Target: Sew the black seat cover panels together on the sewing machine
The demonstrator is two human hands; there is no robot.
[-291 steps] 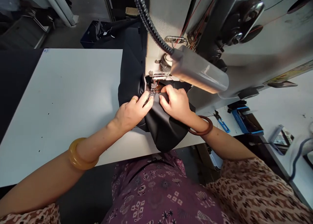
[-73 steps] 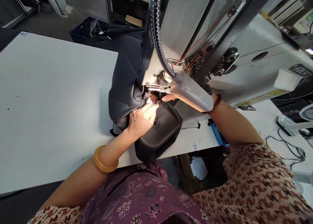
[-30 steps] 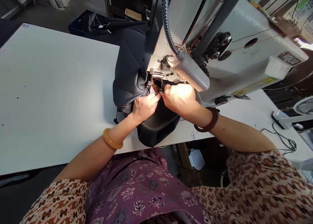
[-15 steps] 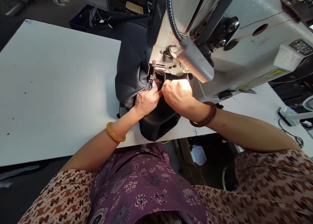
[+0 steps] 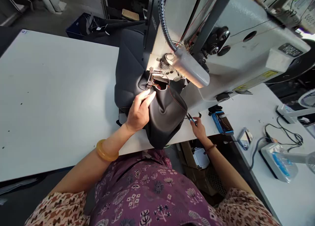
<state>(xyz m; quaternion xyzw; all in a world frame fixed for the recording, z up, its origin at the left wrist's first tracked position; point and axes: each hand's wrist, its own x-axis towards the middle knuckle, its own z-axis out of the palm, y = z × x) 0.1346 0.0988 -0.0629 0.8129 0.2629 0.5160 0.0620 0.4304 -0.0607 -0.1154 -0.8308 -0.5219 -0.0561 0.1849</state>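
Observation:
A black leather-like cover (image 5: 163,116) with orange-red stitching lies bunched under the presser foot (image 5: 150,83) of a sewing machine. My left hand (image 5: 138,114) rests on it just in front of the foot, its index and middle fingers stretched out and the others curled. To the right, by the table's front edge, my right hand (image 5: 199,130) is closed on small blue-handled thread snips (image 5: 191,117). Their dark blades point up and left, close to the cover's right edge.
The sewing machine's head (image 5: 236,55) and lamp (image 5: 192,68) overhang the work. A blue box (image 5: 222,122) lies right of my right hand. Further right are cables (image 5: 285,134) and a fan base (image 5: 278,162). A dark blue bin (image 5: 73,27) stands behind the white table (image 5: 61,98).
My right hand has left the cover by the needle, moved right and toward me, and now holds snips. My left hand has shifted slightly left, its two fingers now straightened. The view has tilted.

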